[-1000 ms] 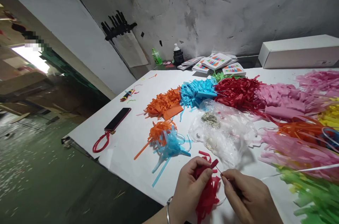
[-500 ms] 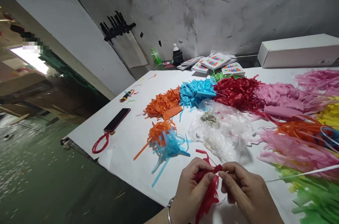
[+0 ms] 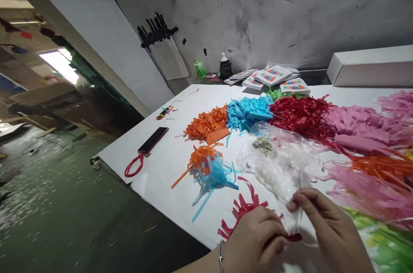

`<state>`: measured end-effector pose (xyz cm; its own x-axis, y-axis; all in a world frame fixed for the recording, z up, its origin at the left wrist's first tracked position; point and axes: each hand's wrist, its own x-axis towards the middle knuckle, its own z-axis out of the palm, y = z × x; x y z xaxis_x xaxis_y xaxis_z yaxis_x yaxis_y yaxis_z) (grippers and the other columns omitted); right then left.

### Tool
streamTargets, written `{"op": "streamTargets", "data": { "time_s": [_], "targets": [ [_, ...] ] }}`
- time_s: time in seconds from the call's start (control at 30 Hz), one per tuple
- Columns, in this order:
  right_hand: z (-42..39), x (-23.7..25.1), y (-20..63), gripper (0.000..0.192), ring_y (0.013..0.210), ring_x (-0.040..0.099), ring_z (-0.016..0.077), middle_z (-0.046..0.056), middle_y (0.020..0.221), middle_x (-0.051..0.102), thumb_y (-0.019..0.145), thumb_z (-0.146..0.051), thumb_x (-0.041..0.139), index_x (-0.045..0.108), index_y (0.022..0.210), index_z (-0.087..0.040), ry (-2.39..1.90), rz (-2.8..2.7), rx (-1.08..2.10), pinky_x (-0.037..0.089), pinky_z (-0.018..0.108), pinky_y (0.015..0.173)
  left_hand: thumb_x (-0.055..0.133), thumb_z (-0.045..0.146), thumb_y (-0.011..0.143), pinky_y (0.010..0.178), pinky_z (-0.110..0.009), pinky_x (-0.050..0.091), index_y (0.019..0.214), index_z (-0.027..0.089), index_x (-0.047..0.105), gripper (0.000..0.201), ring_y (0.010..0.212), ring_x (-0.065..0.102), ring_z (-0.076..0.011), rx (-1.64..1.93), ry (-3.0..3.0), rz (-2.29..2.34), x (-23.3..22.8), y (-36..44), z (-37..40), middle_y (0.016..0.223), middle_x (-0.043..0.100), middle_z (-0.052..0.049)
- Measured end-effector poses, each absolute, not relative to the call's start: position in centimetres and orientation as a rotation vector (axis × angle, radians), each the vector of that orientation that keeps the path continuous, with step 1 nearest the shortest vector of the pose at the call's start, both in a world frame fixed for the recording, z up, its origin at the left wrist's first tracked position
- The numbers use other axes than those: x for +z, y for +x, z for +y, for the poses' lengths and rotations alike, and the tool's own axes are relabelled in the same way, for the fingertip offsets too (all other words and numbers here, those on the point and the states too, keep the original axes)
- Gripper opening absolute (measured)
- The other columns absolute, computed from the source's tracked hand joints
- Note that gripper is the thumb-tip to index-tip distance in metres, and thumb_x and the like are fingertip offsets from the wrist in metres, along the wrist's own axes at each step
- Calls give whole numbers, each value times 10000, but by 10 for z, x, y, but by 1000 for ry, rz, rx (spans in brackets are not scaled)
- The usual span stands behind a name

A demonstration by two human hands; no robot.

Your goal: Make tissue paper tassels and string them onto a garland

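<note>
My left hand (image 3: 258, 236), a bracelet on its wrist, is closed on a red paper tassel (image 3: 240, 210). The tassel's cut strips fan out on the table beyond the knuckles. Its small rolled red end (image 3: 294, 237) sticks out to the right of my left fingers. My right hand (image 3: 329, 225) is closed in a pinch on a thin, pale string (image 3: 299, 220), which runs down to the rolled end. Just beyond the right fingertips lies a crumpled clear plastic bag (image 3: 280, 156). Part of the tassel is hidden under my left hand.
Orange (image 3: 206, 124), blue (image 3: 248, 111), dark red (image 3: 300, 116) and pink (image 3: 358, 124) paper tassel heaps line the table (image 3: 180, 156). Smaller blue strips (image 3: 214, 174) lie nearer. A phone (image 3: 153, 139) is by the left edge. Printed cards (image 3: 272, 75) and a white box (image 3: 371, 66) stand behind.
My left hand has turned palm-down and lowered with the red tassel, whose strips now spread to the left. My right hand has moved up and away from it, drawing the string out. The view has shifted slightly.
</note>
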<state>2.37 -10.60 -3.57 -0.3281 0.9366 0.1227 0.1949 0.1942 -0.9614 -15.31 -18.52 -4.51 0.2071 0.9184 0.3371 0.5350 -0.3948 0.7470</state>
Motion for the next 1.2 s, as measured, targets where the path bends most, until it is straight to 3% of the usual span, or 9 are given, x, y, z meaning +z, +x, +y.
{"op": "streamTargets", "data": {
  "time_s": [0.1,0.2,0.33,0.43,0.6,0.73,0.83,1.03,1.2],
  "targets": [
    [-103,-36,29,346,580,584,128,-27,594,595,960,-528,494,599,799,-240,-1093,-1648,1272,483,178,605,552,150,930,923,-330,511,1068,179,682,192,1041,628,-214,1111,1919,1508,-39,-176,-181,1118,680,-104],
    [-106,-38,27,356,518,528,130,-45,527,520,938,-571,507,606,855,-240,-1108,-1673,1309,465,190,538,511,72,914,954,-424,478,1118,185,669,282,1088,588,-251,975,1958,1897,-36,-216,-172,1165,658,-109],
    [-113,-38,20,368,497,491,129,-48,562,510,924,-587,515,619,928,-234,-1142,-1676,1410,471,216,537,559,36,860,918,-518,431,891,184,706,211,1014,583,-302,631,2053,2132,-37,-257,-163,1035,699,-101],
    [-115,-35,15,334,498,504,126,-42,568,526,936,-546,515,632,911,-234,-1071,-1814,1370,448,202,508,545,96,911,906,-468,435,862,185,685,173,967,590,-265,721,2046,2087,-25,-257,-167,953,706,-81],
    [-122,-27,7,275,558,577,122,-19,664,635,973,-448,490,665,877,-259,-868,-1963,1268,447,183,534,646,320,918,798,-342,478,877,181,708,157,856,623,-215,1379,1564,1564,1,-215,-180,879,702,-70],
    [-131,-26,5,216,596,629,122,-13,738,702,977,-373,504,690,943,-270,-732,-2013,1200,470,180,584,824,445,760,672,-252,483,952,184,752,331,724,640,-159,1326,947,1201,-5,-180,-177,807,725,-45],
    [-136,-26,4,223,584,612,111,-30,712,680,983,-373,497,676,904,-269,-791,-1925,1195,452,180,592,884,418,693,642,-214,485,939,173,745,374,668,640,-123,1319,692,1065,-15,-169,-171,746,718,-23],
    [-134,-24,5,271,546,576,115,-31,654,638,987,-403,476,660,858,-250,-852,-1914,1216,424,192,547,906,370,676,583,-174,474,903,149,726,365,612,622,-92,1362,548,1017,-23,-168,-168,713,718,-21],
    [-133,-23,7,315,549,579,123,-8,651,643,1004,-409,446,650,840,-234,-841,-1996,1190,424,206,550,928,402,620,611,-205,479,867,151,717,411,636,631,-118,1355,556,1081,-21,-166,-168,710,709,-18]
  ]
}}
